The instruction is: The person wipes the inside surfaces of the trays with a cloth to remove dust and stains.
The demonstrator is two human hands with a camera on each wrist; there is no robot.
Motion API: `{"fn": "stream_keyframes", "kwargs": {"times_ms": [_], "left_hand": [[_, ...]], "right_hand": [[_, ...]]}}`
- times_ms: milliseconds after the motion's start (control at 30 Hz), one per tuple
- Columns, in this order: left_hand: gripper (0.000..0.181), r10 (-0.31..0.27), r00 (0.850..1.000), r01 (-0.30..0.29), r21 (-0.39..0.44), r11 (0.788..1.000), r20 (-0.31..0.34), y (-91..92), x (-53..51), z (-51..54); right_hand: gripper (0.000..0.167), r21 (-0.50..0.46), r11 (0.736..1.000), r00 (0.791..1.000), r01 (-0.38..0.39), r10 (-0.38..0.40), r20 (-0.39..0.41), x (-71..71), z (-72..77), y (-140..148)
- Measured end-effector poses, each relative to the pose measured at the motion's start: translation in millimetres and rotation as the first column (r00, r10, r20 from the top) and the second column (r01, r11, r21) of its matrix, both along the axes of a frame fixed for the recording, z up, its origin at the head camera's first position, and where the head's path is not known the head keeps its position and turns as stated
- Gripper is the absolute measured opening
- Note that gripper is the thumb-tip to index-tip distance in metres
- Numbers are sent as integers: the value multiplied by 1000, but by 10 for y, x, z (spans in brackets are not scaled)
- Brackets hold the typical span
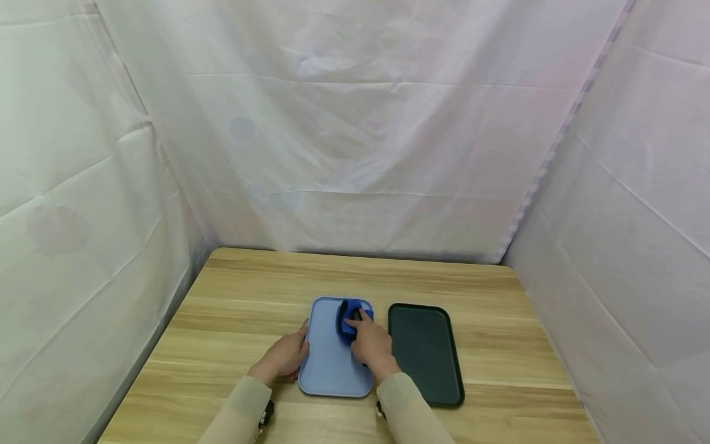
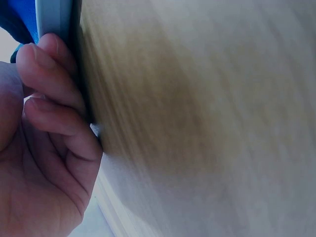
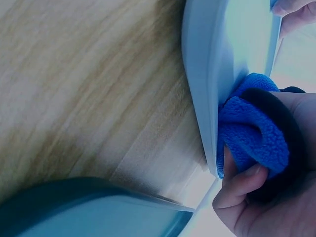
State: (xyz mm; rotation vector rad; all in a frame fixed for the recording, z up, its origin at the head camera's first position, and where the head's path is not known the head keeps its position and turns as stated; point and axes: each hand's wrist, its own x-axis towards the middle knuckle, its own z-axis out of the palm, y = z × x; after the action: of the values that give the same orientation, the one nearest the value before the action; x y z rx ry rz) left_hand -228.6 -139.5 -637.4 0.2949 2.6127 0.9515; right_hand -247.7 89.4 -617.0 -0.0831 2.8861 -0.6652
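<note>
A light blue tray (image 1: pixel 330 373) lies flat on the wooden table in the head view. My left hand (image 1: pixel 285 356) holds its left edge; in the left wrist view, the curled fingers (image 2: pixel 54 74) touch the tray's side. On the tray's upper right part sits a blue fluffy cloth (image 3: pixel 256 128) with a black edge. My right hand (image 1: pixel 373 344) grips this cloth against the tray, fingers and thumb bent into its folds in the right wrist view. Part of the cloth is hidden under that hand.
A dark green tray (image 1: pixel 424 351) lies just right of the light blue one, partly beneath the right forearm. Wooden table (image 1: pixel 244 296) extends around both trays. White fabric sheets (image 1: pixel 355 148) hang behind the table and at both sides.
</note>
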Motion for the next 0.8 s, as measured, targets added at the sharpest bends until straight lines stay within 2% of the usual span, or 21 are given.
{"fn": "stream_keyframes", "kwargs": {"times_ms": [333, 800], "left_hand": [[63, -4, 1000, 4, -3, 1000, 4, 5, -4, -3], [63, -5, 1000, 6, -6, 1000, 16, 7, 0, 37]], "right_hand": [[63, 3, 1000, 1000, 15, -15, -10, -70, -42, -19], [57, 139, 990, 998, 1, 8, -63, -125, -29, -164]]}}
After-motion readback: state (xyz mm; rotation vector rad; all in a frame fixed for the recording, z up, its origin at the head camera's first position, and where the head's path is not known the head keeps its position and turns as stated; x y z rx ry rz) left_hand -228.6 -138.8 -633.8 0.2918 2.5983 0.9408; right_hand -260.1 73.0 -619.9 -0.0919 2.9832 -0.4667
